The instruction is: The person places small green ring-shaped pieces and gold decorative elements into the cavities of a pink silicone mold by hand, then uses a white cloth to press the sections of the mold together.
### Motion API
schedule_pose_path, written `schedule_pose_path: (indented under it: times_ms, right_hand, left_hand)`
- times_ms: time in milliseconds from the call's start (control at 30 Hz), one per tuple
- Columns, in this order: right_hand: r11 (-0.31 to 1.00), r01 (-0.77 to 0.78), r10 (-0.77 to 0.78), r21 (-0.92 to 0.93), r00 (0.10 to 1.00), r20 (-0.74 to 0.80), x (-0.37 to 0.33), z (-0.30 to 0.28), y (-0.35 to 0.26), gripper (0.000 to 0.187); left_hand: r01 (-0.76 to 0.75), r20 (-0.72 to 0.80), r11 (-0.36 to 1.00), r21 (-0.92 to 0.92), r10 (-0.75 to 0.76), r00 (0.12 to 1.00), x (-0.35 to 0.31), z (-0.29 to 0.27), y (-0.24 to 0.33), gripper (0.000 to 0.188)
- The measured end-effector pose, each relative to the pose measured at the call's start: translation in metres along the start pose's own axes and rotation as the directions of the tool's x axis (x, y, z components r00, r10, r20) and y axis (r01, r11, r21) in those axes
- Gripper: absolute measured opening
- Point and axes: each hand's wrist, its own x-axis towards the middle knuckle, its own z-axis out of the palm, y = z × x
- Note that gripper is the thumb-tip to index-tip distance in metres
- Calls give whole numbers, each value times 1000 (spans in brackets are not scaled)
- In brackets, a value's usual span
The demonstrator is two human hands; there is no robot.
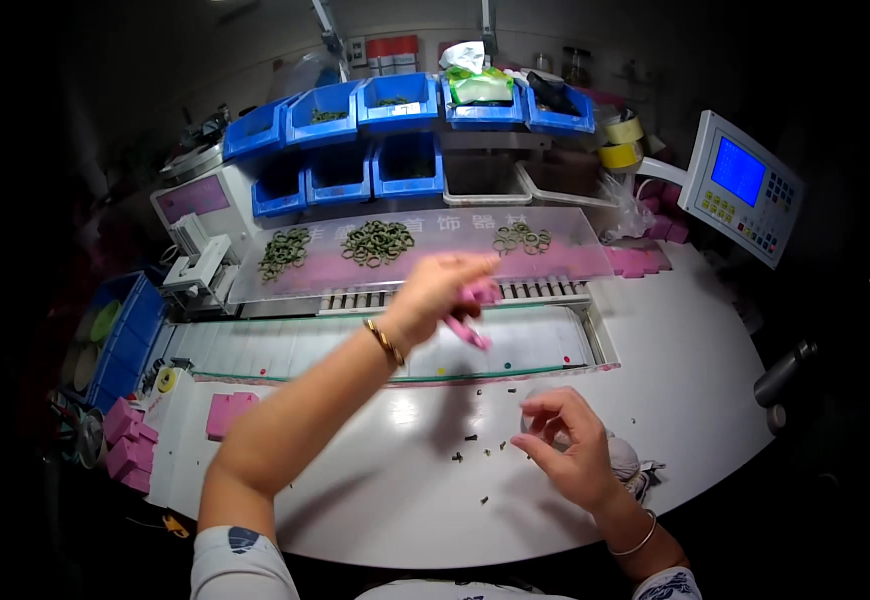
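My left hand [437, 297] reaches over the front of a clear sloping tray [460, 265], close to its small pile of green rings [522, 240]. Bright pink pieces [469, 332] show at its fingers, too blurred to tell whether worn or held. Lower right, above the white table, my right hand [573, 445] has its thumb and fingers curled together around or against a pale, see-through roundish thing [532, 412], partly hidden by the fingers. Several tiny dark screw-like parts [471, 437] lie scattered to the left of this hand. Two larger heaps of green rings [377, 243] rest on the tray.
Blue bins [398, 103] stand in two rows behind the tray. A white conveyor belt [375, 345] crosses in front of it. A control panel [738, 187] with a blue screen stands at right. Pink blocks [131, 455] sit at left. A whitish bundle [625, 458] lies beside my right wrist.
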Motion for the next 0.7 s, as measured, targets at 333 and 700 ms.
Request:
schedule_pose_path:
  times_ms: [333,700]
  right_hand:
    - [765,483,-507,-426,859,65,-3,14,2,30]
    - [385,731,-697,-564,630,341,-24,32,-9,39]
  left_hand:
    - [237,104,749,-618,-221,970,-98,68,-90,48]
    - [270,244,530,-804,-121,962,-111,44,-97,67]
